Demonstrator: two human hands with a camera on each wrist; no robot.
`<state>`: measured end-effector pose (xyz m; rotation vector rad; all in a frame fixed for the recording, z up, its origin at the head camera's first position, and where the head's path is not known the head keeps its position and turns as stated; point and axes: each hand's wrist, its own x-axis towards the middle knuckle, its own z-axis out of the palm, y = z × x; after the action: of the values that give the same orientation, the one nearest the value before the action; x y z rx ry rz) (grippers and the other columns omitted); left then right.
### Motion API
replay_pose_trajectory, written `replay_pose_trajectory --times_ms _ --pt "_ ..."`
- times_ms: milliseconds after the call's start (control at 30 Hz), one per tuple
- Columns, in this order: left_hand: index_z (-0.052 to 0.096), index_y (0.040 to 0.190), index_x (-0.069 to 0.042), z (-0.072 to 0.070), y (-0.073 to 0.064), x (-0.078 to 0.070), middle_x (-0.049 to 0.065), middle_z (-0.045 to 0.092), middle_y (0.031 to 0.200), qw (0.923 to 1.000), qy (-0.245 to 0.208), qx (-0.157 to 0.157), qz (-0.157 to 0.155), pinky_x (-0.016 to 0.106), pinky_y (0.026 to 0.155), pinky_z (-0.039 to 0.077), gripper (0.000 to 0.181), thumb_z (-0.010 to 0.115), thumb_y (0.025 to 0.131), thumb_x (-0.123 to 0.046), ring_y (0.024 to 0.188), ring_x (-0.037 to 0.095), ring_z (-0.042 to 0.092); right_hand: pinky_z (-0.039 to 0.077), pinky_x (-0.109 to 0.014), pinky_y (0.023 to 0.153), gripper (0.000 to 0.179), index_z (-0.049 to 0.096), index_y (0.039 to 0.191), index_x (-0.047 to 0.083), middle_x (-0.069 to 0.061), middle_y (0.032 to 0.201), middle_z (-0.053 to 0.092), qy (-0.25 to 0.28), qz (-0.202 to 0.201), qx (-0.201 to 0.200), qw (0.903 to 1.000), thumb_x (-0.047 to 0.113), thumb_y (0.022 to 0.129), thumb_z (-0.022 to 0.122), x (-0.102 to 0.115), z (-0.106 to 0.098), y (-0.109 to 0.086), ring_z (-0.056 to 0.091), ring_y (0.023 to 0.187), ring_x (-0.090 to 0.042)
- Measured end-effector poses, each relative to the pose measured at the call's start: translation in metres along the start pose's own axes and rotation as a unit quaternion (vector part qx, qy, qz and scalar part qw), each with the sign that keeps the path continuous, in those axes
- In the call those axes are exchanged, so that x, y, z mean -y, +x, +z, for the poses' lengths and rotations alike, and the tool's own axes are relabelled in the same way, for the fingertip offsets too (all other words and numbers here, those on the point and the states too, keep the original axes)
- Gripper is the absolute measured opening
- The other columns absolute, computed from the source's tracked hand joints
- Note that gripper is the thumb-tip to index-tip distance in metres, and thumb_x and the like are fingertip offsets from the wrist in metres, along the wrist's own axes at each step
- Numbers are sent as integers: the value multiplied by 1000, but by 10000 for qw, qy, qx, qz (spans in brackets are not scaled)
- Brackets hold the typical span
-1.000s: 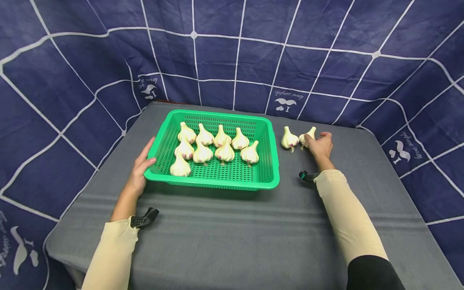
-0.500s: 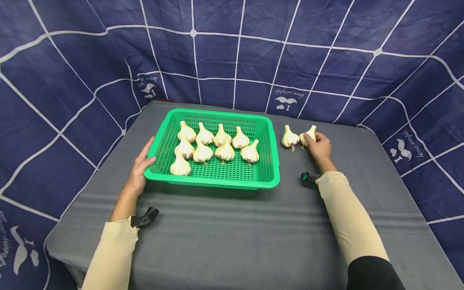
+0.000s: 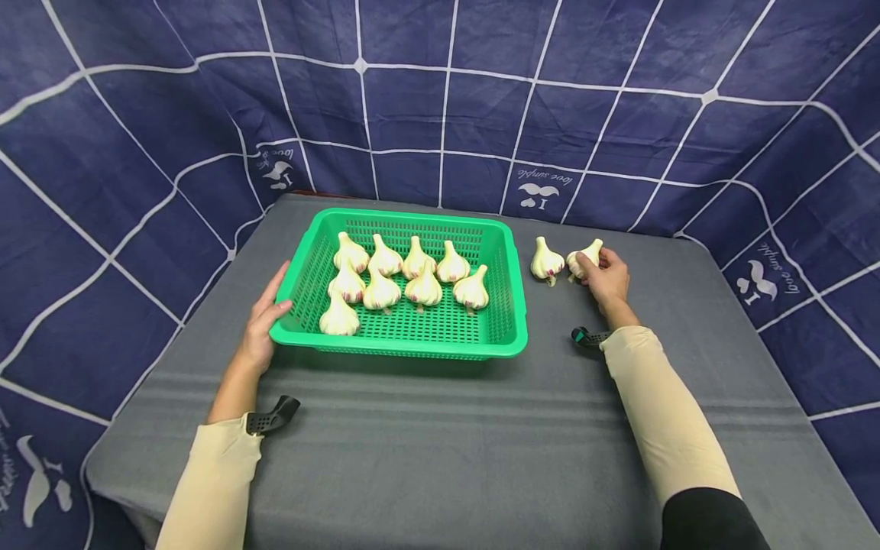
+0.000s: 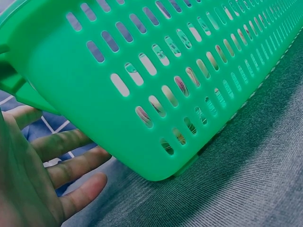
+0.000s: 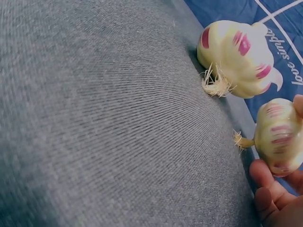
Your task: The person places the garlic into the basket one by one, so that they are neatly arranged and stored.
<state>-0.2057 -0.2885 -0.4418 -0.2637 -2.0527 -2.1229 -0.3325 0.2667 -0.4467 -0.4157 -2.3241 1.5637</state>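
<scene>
In the head view my left hand (image 3: 260, 325) lies along the left side of a green plastic basket (image 3: 419, 350). Its fingers are spread and fairly straight against the basket's end in the left wrist view. Several garlic bulbs, such as the front left one (image 3: 340, 317), sit upright in loose rows inside. To the right of the basket, my right hand (image 3: 609, 281) pinches a garlic bulb (image 3: 581, 264) between thumb and fingers, low at the table, its stem leaning right. Another garlic bulb (image 3: 546, 262) stands just left of it; its purple patches and roots show in the right wrist view.
A grey cloth covers the table (image 3: 440, 451). Blue fabric with white grid lines (image 3: 481, 107) hangs behind and along both sides. A black wrist camera mount (image 3: 273, 415) sits by the left wrist, and another (image 3: 588, 337) by the right.
The garlic bulb in my right hand has shifted slightly right, away from the bulb beside it. The left hand and basket look the same, apart from a small shift of the view.
</scene>
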Motion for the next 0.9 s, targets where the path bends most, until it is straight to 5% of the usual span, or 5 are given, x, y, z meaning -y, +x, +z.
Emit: replay_pose_trajectory --times_ms 333,533,900 --pt "25 156 -6 -1 -1 1 17 29 155 10000 -25 24 6 15 98 33 65 38 93 -5 126 9 39 50 -17 54 39 63 121 -4 11 77 57 5 -7 83 10000 20 91 67 2 -1 0 57 52 2" --pt "24 157 -6 -2 -1 2 19 25 157 10000 -3 48 -6 15 99 33 65 38 93 -5 128 10 38 49 -17 52 42 59 127 -3 4 90 60 -45 116 445 9989 9 87 60 1 -8 0 60 53 1" --pt "26 156 -5 -1 -1 1 16 29 156 10000 -22 25 50 16 100 32 65 38 93 -5 129 10 38 54 -20 58 55 48 139 -5 0 103 56 189 124 968 9950 13 92 68 -1 -17 3 65 61 -3"
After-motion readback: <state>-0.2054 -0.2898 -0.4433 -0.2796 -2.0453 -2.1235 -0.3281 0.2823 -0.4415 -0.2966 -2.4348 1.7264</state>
